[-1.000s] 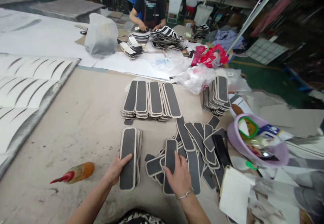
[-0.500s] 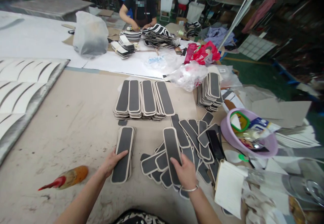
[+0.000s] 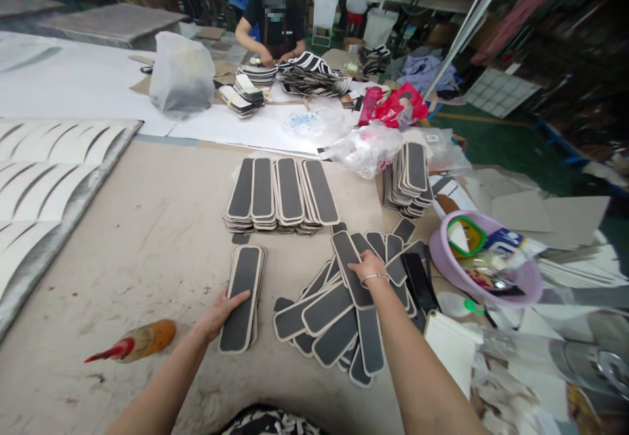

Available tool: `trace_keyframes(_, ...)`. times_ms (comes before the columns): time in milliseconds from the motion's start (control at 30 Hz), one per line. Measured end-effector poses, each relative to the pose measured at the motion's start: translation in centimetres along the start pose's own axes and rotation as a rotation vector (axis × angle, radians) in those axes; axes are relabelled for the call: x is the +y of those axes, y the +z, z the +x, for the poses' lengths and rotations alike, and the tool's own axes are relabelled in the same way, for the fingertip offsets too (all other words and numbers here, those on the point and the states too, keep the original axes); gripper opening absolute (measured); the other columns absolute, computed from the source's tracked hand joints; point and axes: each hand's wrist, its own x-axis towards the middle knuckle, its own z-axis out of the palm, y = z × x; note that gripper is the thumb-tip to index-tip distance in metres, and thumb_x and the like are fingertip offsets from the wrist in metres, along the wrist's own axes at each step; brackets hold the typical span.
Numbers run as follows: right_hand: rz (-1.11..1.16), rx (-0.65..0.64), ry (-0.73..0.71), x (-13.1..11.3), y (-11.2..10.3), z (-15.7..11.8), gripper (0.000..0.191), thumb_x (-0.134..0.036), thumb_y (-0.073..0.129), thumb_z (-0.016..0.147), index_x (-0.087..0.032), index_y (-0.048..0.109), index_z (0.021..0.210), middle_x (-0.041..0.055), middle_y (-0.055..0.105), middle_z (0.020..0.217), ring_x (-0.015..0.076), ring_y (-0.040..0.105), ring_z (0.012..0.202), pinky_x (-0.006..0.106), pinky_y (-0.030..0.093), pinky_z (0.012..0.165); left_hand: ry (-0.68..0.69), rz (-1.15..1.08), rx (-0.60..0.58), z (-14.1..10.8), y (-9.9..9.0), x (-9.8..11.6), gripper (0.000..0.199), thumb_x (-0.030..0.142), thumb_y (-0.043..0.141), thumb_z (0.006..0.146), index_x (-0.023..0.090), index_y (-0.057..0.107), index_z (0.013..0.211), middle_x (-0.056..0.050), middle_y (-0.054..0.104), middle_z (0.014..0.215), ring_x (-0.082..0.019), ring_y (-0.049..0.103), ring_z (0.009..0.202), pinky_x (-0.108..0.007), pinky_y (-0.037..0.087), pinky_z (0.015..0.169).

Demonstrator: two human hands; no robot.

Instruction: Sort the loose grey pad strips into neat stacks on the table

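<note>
A small stack of dark grey, round-cornered strips with pale edges point(image 3: 240, 294) lies on the table, its long side pointing away from me. My left hand point(image 3: 223, 310) grips this stack at its left edge, thumb across the top strip. To the right is a loose, overlapping pile of the same strips point(image 3: 329, 310). Over the far part of that pile, my right hand point(image 3: 368, 268) grasps one grey strip point(image 3: 350, 261) by its right side, thumb on top. The fingers of both hands are partly hidden under the strips.
Neat stacks of strips point(image 3: 263, 189) stand beyond my hands, with another stack point(image 3: 410, 176) farther right. A bottle with a red nozzle point(image 3: 142, 344) lies at left. At right are a black phone point(image 3: 419, 281) and a purple basin point(image 3: 445, 264). A person point(image 3: 272, 25) works across the table.
My right hand has moved away from me and slightly right, over the far part of the pile. Strips near it lie differently. My left hand stays on the small stack.
</note>
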Motion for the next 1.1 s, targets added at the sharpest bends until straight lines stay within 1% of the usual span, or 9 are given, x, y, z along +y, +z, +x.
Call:
trace_keyframes(133, 0.211, -0.121, -0.008, 1.3, -2.4, -0.9, 0.040, -0.033, 0.067, 0.064, -0.015, 0.062, 0.099, 0.0073, 0.070, 0.089, 0.0209, 0.066, 0.081, 0.031, 0.050, 0.074, 0.007, -0.004, -0.004, 0.2, -0.2, 0.0, 0.057, 0.045, 0.073, 0.066, 0.019, 0.046, 0.110, -0.007, 0.067, 0.080, -0.019, 0.064, 0.059, -0.035, 0.056, 0.054)
trace_keyframes(300, 0.410, -0.246, -0.003, 5.9, -4.4, -7.0, 0.045, -0.049, 0.057, 0.071, -0.015, 0.062, 0.100, 0.0059, 0.071, 0.076, 0.0219, 0.067, 0.067, 0.034, 0.053, 0.063, -0.011, -0.035, -0.009, 0.3, -0.4, 0.0, 0.055, 0.044, 0.074, 0.065, 0.019, 0.048, 0.107, -0.005, 0.067, 0.077, -0.018, 0.064, 0.057, -0.033, 0.056, 0.053)
trace_keyframes(433, 0.385, -0.158, 0.040, 9.4, -1.9, -12.0, 0.043, -0.051, 0.060, 0.065, -0.017, 0.064, 0.090, 0.0078, 0.070, 0.080, 0.0257, 0.066, 0.076, 0.039, 0.052, 0.069, 0.003, -0.044, 0.002, 0.5, -0.4, -0.2, 0.054, 0.043, 0.074, 0.065, 0.020, 0.048, 0.106, -0.004, 0.067, 0.075, -0.017, 0.064, 0.055, -0.031, 0.055, 0.050)
trace_keyframes(533, 0.302, -0.037, 0.055, 10.6, 0.6, -13.7, 0.032, -0.049, 0.067, 0.056, -0.021, 0.062, 0.072, 0.0064, 0.066, 0.084, 0.0275, 0.062, 0.089, 0.041, 0.047, 0.081, -0.006, -0.030, 0.011, 0.5, -0.4, -0.2, 0.054, 0.043, 0.074, 0.065, 0.019, 0.048, 0.107, -0.005, 0.067, 0.075, -0.018, 0.064, 0.054, -0.032, 0.055, 0.050)
trace_keyframes(667, 0.282, -0.045, 0.080, 11.2, 1.3, -14.2, 0.028, -0.050, 0.062, 0.062, -0.024, 0.056, 0.070, -0.0002, 0.062, 0.066, 0.0227, 0.063, 0.071, 0.038, 0.049, 0.074, -0.012, -0.017, 0.006, 0.4, -0.3, -0.1, 0.054, 0.044, 0.073, 0.066, 0.019, 0.048, 0.106, -0.006, 0.068, 0.077, -0.018, 0.064, 0.056, -0.033, 0.056, 0.052)
trace_keyframes(767, 0.378, -0.188, 0.054, 11.3, -0.8, -14.9, 0.035, -0.048, 0.064, 0.060, -0.021, 0.057, 0.082, 0.0021, 0.068, 0.075, 0.0229, 0.065, 0.074, 0.035, 0.052, 0.070, 0.004, -0.006, 0.015, 0.4, -0.4, -0.2, 0.056, 0.044, 0.073, 0.066, 0.019, 0.048, 0.108, -0.005, 0.068, 0.076, -0.018, 0.064, 0.056, -0.031, 0.056, 0.051)
trace_keyframes(900, 0.615, -0.597, 0.073, 10.8, -6.7, -17.1, 0.040, -0.042, 0.070, 0.060, -0.018, 0.063, 0.091, 0.0064, 0.071, 0.085, 0.0253, 0.067, 0.078, 0.036, 0.052, 0.071, 0.010, -0.038, 0.017, 0.5, -0.4, -0.3, 0.056, 0.044, 0.074, 0.065, 0.019, 0.049, 0.109, -0.005, 0.068, 0.077, -0.018, 0.064, 0.056, -0.030, 0.055, 0.050)
trace_keyframes(1000, 0.701, -0.568, 0.150, 8.7, -11.0, -16.8, 0.042, -0.046, 0.066, 0.066, -0.019, 0.064, 0.099, 0.0075, 0.072, 0.085, 0.0239, 0.067, 0.064, 0.037, 0.053, 0.061, 0.008, -0.039, 0.019, 0.5, -0.4, -0.3, 0.057, 0.044, 0.074, 0.065, 0.019, 0.048, 0.109, -0.006, 0.068, 0.079, -0.018, 0.064, 0.057, -0.031, 0.056, 0.052)
trace_keyframes(1100, 0.650, -0.465, 0.001, 4.9, -11.7, -12.8, 0.047, -0.041, 0.063, 0.072, -0.017, 0.059, 0.112, 0.0096, 0.071, 0.094, 0.0248, 0.068, 0.078, 0.037, 0.053, 0.073, -0.011, -0.040, 0.019, 0.4, -0.3, -0.2, 0.059, 0.045, 0.074, 0.065, 0.019, 0.047, 0.109, -0.006, 0.068, 0.077, -0.019, 0.064, 0.056, -0.033, 0.056, 0.052)
